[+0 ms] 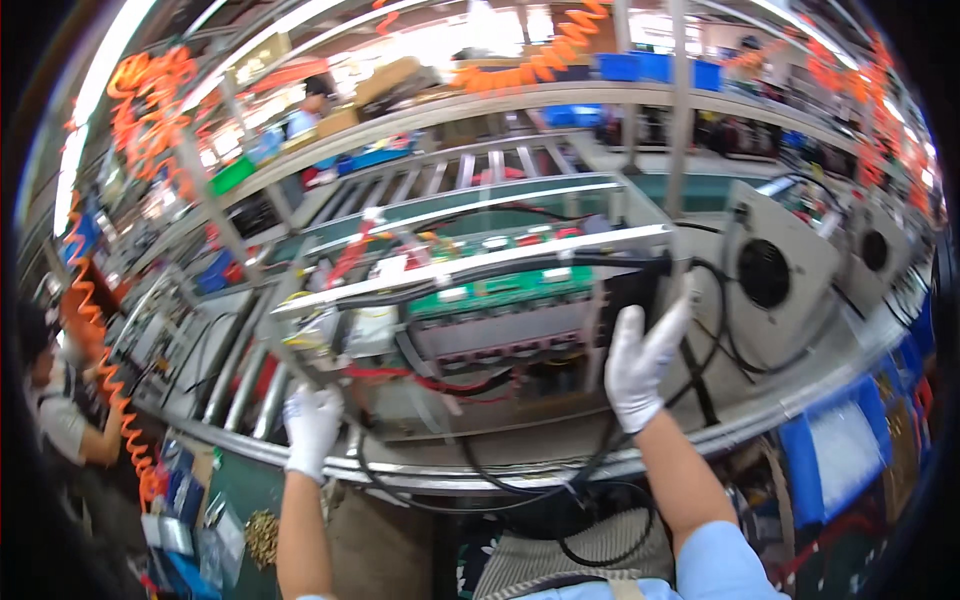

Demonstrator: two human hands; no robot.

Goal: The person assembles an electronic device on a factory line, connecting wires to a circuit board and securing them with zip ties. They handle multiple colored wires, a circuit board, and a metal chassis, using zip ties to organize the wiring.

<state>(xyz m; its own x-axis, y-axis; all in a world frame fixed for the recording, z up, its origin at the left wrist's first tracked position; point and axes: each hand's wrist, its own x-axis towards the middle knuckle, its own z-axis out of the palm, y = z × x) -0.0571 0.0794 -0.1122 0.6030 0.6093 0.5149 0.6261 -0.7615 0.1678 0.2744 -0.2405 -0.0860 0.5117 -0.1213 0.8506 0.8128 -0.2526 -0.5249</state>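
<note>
Our gloved left hand [312,428] closes on the near left corner of the open unit [480,320], which sits on the roller line [800,385] before us. Our gloved right hand [640,365] rests open, fingers spread, against the unit's right end beside black cables [715,330].

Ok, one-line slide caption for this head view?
Gloved left hand and right hand reach for an open electronics chassis with green circuit boards on a roller conveyor.
</note>
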